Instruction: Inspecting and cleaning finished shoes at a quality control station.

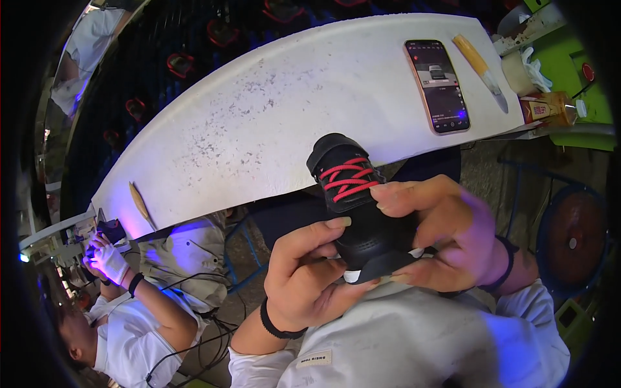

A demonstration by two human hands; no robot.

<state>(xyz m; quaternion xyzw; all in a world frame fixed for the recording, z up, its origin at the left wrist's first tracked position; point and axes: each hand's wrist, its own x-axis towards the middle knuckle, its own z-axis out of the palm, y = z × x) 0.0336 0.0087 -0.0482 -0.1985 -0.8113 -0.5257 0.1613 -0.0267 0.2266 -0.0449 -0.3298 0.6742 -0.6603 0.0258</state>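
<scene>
Shoe (pixel 372 229) in black sits at the centre of the frame, between both hands, its collar end overlapping the near edge of the white worktable (pixel 369 71) and its toe turned toward the lower edge. Whether the collar touches the tabletop cannot be told.

The left hand (pixel 304 271) is partly closed, its digits curled onto the shoe's left side around the toe. The right hand (pixel 449 236) is likewise bent around the other side, one digit pressing beside the red laces (pixel 349 178) and others near the toe edge.

As for progress, the laces already run criss-cross over the tongue, so the lacing looks complete as far as it shows. At the toe, small pale patches show on either side of a black edge; that end seems to be the part in hand, and may be unfinished. The sole is mostly hidden, so what remains underneath cannot be judged.

A lit phone (pixel 438 87) and a yellow-handled blade (pixel 482 72) lie at the upper right, both untouched.
</scene>
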